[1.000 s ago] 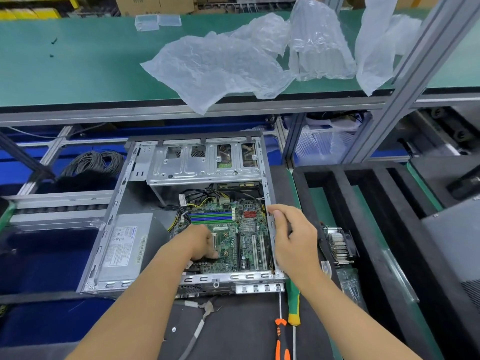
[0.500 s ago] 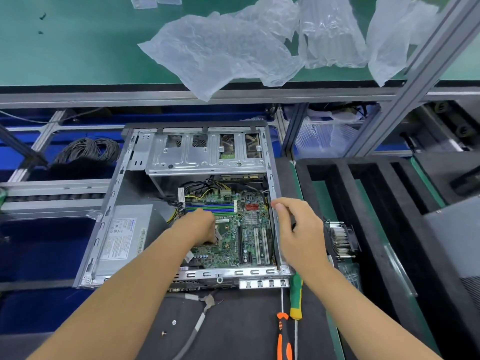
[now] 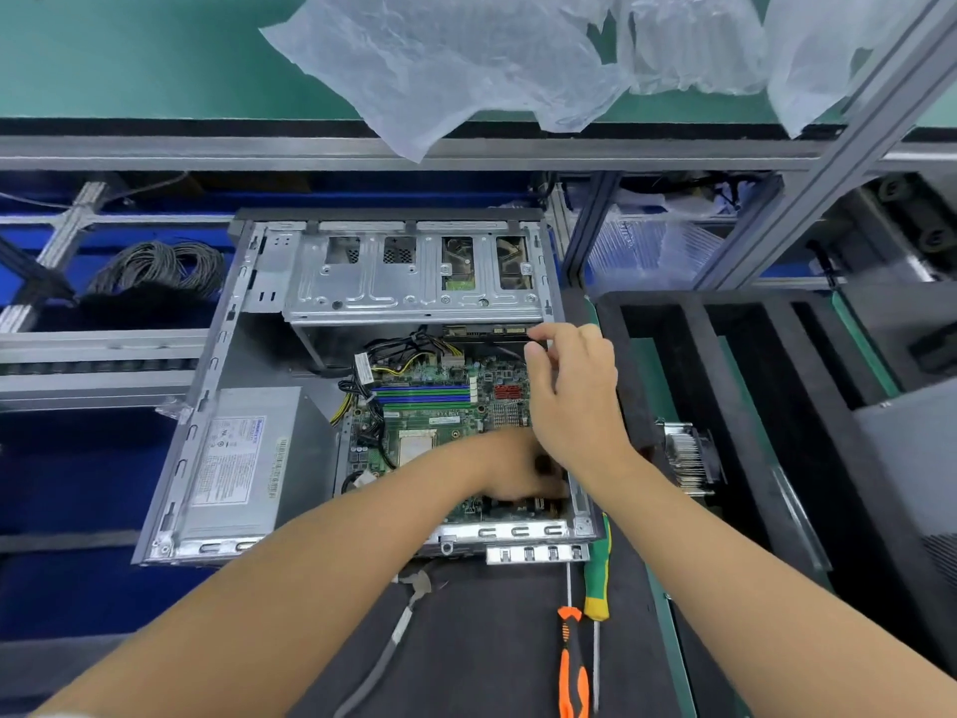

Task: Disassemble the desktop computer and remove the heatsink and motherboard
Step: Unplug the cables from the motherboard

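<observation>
The open desktop case point(image 3: 207, 406) lies flat on the dark mat. Its green motherboard point(image 3: 430, 422), with blue memory slots and a bare CPU socket, sits inside. My left hand point(image 3: 510, 471) reaches to the board's near right part, by the expansion slots. Its fingers curl on the board and are partly hidden under my right wrist. My right hand point(image 3: 569, 396) is over the board's right edge, and its thumb and fingers pinch at the far right corner. The finned heatsink point(image 3: 686, 456) lies outside the case, in the black foam tray point(image 3: 699, 355).
A grey power supply point(image 3: 233, 458) fills the case's left side, and a metal drive cage point(image 3: 404, 282) the far end. Two screwdrivers, green-yellow point(image 3: 596, 588) and orange point(image 3: 569, 665), lie on the mat near a loose grey cable point(image 3: 399, 629). Plastic bags point(image 3: 440, 59) lie on the green belt.
My left hand has moved from the board's middle to its near right part. My right hand has left the case's right rail and shifted farther back, over the board's far right corner.
</observation>
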The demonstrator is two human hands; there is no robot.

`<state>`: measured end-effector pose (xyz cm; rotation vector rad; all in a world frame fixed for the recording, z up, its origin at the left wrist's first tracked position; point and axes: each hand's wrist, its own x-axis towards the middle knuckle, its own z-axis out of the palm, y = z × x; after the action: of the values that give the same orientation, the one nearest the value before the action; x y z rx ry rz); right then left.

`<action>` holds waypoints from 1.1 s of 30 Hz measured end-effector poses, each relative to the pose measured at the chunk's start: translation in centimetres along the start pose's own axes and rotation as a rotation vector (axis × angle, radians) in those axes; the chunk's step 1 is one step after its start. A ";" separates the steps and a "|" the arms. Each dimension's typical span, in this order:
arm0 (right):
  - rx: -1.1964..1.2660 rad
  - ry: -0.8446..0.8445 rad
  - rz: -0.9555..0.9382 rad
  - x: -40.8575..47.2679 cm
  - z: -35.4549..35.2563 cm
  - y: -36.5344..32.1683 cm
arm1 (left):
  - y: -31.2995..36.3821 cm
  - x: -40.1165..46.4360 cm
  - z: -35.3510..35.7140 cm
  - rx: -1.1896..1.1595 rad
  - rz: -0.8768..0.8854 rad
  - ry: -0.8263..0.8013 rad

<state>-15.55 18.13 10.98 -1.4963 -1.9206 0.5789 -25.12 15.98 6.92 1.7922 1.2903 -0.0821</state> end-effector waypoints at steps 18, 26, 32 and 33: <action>-0.093 -0.002 -0.018 0.0 0.5 0.1 | 0.6 0.3 0.7 -0.800 -0.195 -0.088; -0.120 -0.014 -0.024 0.0 0.5 -0.1 | 0.4 0.9 1.3 -0.996 -0.333 -0.055; -0.163 -0.021 -0.037 -0.1 0.6 -0.1 | 0.7 0.5 1.2 -0.892 -0.325 -0.045; -0.174 -0.023 -0.038 -0.1 0.6 -0.1 | 0.7 0.5 1.2 -0.871 -0.323 -0.048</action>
<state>-16.08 18.04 10.60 -1.5614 -2.0574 0.4225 -23.82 15.46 6.39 0.8355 1.2915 0.2281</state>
